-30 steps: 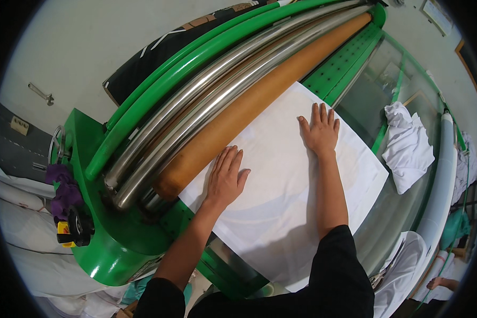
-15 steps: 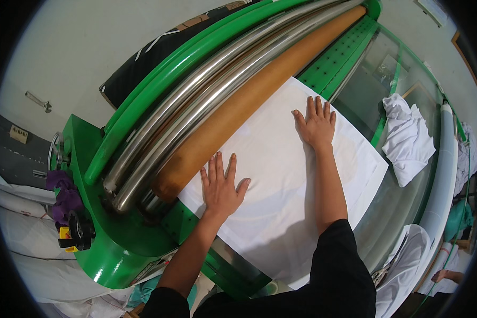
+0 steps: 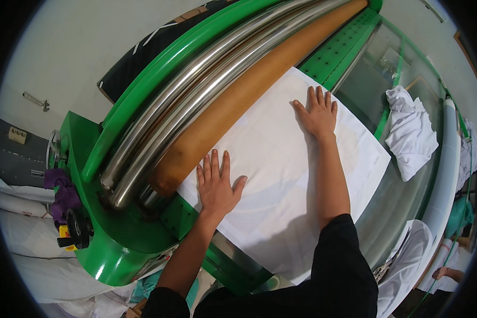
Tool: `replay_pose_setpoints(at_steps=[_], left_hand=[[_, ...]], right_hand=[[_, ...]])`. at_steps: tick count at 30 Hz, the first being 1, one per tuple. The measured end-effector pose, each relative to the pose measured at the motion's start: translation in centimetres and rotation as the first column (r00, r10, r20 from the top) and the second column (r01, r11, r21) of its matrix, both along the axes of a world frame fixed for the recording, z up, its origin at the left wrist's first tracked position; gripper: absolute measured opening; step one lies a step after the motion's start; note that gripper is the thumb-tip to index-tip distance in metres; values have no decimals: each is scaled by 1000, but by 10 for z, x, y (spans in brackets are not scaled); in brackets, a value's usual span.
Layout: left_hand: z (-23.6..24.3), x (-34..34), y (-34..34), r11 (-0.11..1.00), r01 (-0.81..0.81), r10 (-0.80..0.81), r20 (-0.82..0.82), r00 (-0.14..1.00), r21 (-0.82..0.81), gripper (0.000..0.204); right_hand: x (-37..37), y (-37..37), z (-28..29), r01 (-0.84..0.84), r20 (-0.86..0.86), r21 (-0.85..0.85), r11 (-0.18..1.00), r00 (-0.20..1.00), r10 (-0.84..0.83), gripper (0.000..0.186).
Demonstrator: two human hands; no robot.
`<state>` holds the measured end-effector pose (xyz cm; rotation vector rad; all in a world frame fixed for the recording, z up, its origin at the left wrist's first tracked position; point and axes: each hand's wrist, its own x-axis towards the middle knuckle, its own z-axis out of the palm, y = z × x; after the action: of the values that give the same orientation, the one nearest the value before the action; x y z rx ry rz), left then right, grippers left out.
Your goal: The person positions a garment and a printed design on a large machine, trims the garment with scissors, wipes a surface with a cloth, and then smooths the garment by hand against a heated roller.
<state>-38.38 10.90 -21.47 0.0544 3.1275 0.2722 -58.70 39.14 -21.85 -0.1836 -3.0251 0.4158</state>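
A white sheet (image 3: 273, 175) lies spread over the bed of a green roller machine (image 3: 116, 249). Its far edge reaches up against a brown roller (image 3: 238, 103). My left hand (image 3: 217, 185) rests flat on the sheet's left part, fingers pointing at that roller, thumb apart. On the right side of the sheet, my right hand (image 3: 319, 116) also lies flat with fingers spread. Neither hand grips anything. Whether the sheet is paper or cloth, and what lies under it, I cannot make out for sure.
Shiny metal rollers (image 3: 159, 140) run behind the brown one. A crumpled white cloth (image 3: 411, 132) lies on the glass surface at right. A black hand wheel (image 3: 78, 229) juts from the machine's left end. At far right, another person's hand (image 3: 441, 273) shows near a white roll.
Both hands stay flat on the sheet; the left one's fingers sit slightly differently. The view has shifted a little. Nothing was picked up or let go.
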Motion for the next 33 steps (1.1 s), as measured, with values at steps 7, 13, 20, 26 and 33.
replay_pose_setpoints(at_steps=[7,13,20,26,33], left_hand=[[-5,17,0,1000,5,-5,-61,998,5,87],[-4,30,4,999,-14,12,-43,999,-47,86],[-4,40,3,999,-43,43,2,999,-16,86],[-3,39,2,999,-44,44,-3,999,-29,87],[-1,37,1,997,-43,44,2,999,-64,91]], right_hand=[[10,9,-1,-5,9,45,999,1000,4,84],[14,12,-2,-2,10,60,998,1000,1,84],[9,13,-6,-3,9,93,996,1000,2,86],[7,10,-8,13,4,127,992,1000,-13,87],[8,4,1,30,42,95,995,999,-34,86]])
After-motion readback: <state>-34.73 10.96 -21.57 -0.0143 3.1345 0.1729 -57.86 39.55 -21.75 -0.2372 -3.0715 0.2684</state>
